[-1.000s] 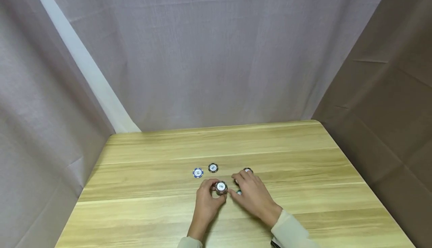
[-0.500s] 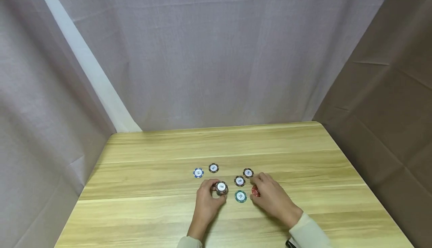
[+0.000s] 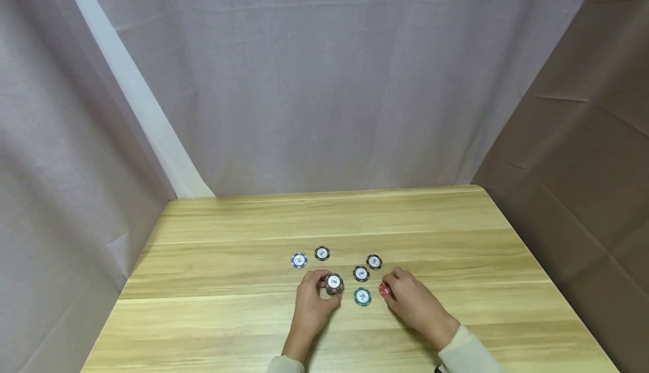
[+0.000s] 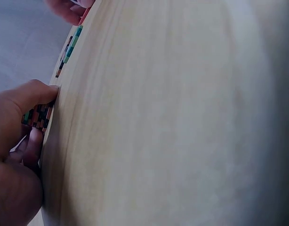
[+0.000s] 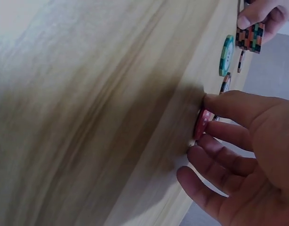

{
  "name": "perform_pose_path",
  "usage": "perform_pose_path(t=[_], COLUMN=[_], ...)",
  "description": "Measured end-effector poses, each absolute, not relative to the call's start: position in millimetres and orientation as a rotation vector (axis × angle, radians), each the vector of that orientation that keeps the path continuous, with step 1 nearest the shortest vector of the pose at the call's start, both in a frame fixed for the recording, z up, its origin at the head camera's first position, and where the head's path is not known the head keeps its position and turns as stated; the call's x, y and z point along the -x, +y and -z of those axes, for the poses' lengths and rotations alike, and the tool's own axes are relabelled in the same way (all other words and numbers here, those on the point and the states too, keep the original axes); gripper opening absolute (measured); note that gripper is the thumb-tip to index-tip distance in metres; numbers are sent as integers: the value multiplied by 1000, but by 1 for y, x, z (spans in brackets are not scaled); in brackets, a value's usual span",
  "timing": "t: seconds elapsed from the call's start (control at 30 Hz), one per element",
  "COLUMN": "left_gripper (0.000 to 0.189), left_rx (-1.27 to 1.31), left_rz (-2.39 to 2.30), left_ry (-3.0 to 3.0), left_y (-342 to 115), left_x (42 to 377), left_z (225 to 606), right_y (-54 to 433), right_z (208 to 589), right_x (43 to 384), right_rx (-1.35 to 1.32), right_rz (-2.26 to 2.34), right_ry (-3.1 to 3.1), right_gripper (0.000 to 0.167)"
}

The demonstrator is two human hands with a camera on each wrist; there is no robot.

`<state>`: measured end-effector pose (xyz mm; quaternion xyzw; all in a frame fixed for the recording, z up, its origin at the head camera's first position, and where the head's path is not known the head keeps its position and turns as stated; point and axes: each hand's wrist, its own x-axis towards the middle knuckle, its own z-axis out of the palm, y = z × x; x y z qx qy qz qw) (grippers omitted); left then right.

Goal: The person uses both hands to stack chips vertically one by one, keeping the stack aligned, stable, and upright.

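Pinching the thin round red chip (image 3: 383,289) by its opposite edges, rather than pressing on its face, looks the surest way to handle something so flat; a light, even squeeze should stop it skidding on the pale wood-grain surface (image 3: 228,305). The round green chip with a white centre (image 3: 362,297) lies flat just to the left, so a thumb on that side probably needs care not to nudge it. Farther left, the short stack of round chips with dark, orange and green edges (image 3: 333,283) is best steadied low and gently, since a sideways push could make its layers slip.

The right-hand grip (image 3: 413,301) is nearly closed, thumb and forefinger on the red chip, the remaining fingers loosely bent; whether the chip is clear of the surface I cannot tell. The left-hand grip (image 3: 310,302) curves round the stack from the left, thumb near, fingers far, spread only to the stack's width
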<state>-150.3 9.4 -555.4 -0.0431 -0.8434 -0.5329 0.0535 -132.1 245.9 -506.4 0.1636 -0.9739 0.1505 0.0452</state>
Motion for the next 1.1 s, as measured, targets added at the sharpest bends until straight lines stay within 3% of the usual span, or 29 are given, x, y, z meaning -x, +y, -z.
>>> perform_pose_path(t=[0.37, 1.1], left_gripper=[44, 45], left_rx=[142, 177], left_rz=[1630, 1650], left_ry=[-2551, -2547], left_y=[18, 14], left_x=[155, 156], left_z=[557, 558], right_y=[256, 226], right_z=[512, 509], right_x=[140, 145], right_rx=[-580, -614], right_rz=[-270, -370], right_ry=[-2876, -2739], right_gripper=[15, 45])
